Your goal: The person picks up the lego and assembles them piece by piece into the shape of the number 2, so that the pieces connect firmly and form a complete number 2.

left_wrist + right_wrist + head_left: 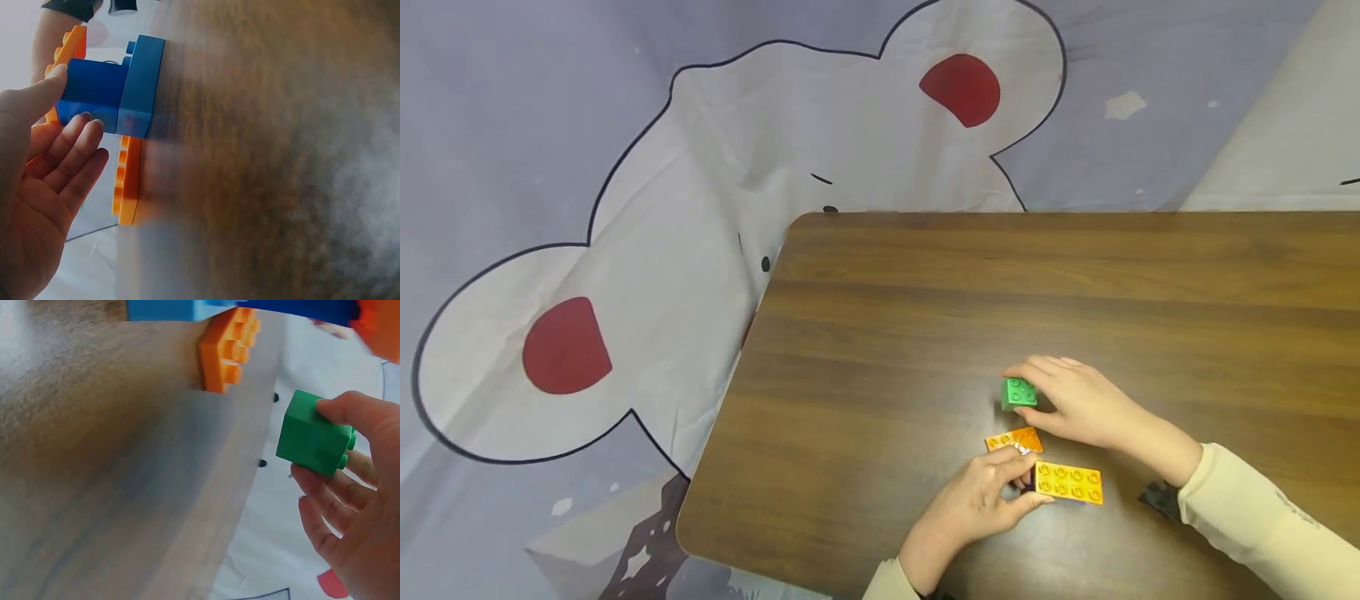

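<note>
Your left hand (973,502) pinches a blue stack (97,90), its yellow-orange top brick (1069,483) running lengthwise left to right (studs up), while your right hand (1081,404) pinches a small green brick (1019,392).

A brick (1017,440) lies on the table (865,400) behind the stacked bricks (1069,483)

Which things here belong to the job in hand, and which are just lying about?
In the job:
- green block, in the right grip
- stack, in the left grip
- orange brick, probably

Apparently just lying about:
- black thing by the right sleeve
</note>
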The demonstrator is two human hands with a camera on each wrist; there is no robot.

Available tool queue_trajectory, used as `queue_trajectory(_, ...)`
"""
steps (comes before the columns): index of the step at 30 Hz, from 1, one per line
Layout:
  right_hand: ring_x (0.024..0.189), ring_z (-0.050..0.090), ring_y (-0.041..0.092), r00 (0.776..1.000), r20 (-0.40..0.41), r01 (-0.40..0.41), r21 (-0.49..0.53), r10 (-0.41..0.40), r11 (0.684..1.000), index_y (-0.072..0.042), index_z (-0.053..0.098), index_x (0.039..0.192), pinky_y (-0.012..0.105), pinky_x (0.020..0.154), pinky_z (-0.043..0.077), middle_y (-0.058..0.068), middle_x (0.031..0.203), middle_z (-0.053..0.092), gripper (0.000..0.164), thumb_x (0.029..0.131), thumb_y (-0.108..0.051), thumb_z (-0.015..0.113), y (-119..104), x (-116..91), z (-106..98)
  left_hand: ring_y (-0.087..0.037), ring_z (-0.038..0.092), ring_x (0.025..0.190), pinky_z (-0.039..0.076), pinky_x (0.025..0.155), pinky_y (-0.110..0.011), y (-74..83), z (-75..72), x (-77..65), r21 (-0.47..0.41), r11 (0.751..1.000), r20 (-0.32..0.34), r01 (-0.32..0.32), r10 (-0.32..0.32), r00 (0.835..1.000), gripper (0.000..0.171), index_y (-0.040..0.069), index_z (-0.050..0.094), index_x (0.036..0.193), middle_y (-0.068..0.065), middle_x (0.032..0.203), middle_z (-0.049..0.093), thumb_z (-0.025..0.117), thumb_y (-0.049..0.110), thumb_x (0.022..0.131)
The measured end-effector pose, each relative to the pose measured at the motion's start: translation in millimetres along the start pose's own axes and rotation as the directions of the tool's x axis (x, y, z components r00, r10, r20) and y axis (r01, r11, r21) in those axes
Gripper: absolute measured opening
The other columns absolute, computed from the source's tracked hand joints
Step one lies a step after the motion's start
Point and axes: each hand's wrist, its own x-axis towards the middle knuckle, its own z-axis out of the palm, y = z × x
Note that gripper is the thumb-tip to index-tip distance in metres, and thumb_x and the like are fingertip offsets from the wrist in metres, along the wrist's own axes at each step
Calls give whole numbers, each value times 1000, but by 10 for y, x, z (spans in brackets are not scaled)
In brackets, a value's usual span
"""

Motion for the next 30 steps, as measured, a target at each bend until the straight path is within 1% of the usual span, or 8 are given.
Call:
queue_trajectory(4,79,54,6,998,-53,25,-14,-25,1000,-11,61,115,33,71,49,-10,94,59,48,71,-22,77,-39,-73,-120,-5,56,70,40,68,-2,-5,-5,5,19,1000,5,-13,13,1000,38,3,64,112,3,81,57,73,25,81)
queue_trajectory(7,84,58,8,997,-77,28,-11,-29,1000,-10,60,116,35,74,50,-9,98,61,52,69,-20,78,-69,-131,-214,-5,56,71,40,68,-2,-22,-11,14,29,999,6,-22,22,1000,38,3,64,112,3,81,57,73,25,82)
queue_trajectory(10,85,59,8,995,-99,5,2,-5,1000,-12,60,114,35,74,50,-11,98,62,51,67,-20,79,-119,-211,-298,-6,56,71,41,67,-3,-45,-17,20,2,1000,7,-18,18,1000,39,2,64,113,1,82,58,72,24,82)
queue_trajectory(13,83,58,6,993,-121,-10,30,13,1000,-15,62,108,34,71,50,-15,95,61,46,67,-21,80,-184,-305,-342,-6,56,72,42,67,-4,-60,-26,11,-32,999,1,2,-2,1000,38,2,64,113,1,83,59,72,23,82)
queue_trajectory(17,82,57,3,989,-148,-22,49,29,999,-19,62,106,31,69,49,-19,94,60,44,67,-25,81,-271,-438,-350,-6,55,72,43,66,-4,-78,-31,-16,-66,998,-21,23,-25,999,40,-1,64,113,-1,82,60,73,22,82)
queue_trajectory(23,85,56,-2,983,-177,-49,51,58,997,-22,63,106,21,74,46,-23,97,58,46,64,-27,81,-332,-616,-304,-3,55,73,43,67,-4,-105,-51,-35,-36,999,-35,28,-29,999,39,0,65,112,1,83,60,72,22,82)
queue_trajectory(25,86,57,-1,980,-187,-54,58,64,997,-22,63,107,20,75,46,-23,99,58,46,65,-28,81,-352,-664,-283,-3,56,73,43,67,-4,-107,-63,-37,-28,999,-35,30,-31,999,37,1,65,111,1,83,60,72,23,82)
queue_trajectory(30,89,57,0,975,-210,-50,82,67,995,-21,64,108,17,80,43,-22,100,58,43,70,-32,78,-398,-726,-260,-6,57,73,44,67,-5,-105,-87,-36,-55,998,-27,45,-46,999,35,0,66,109,-1,82,60,73,20,81)
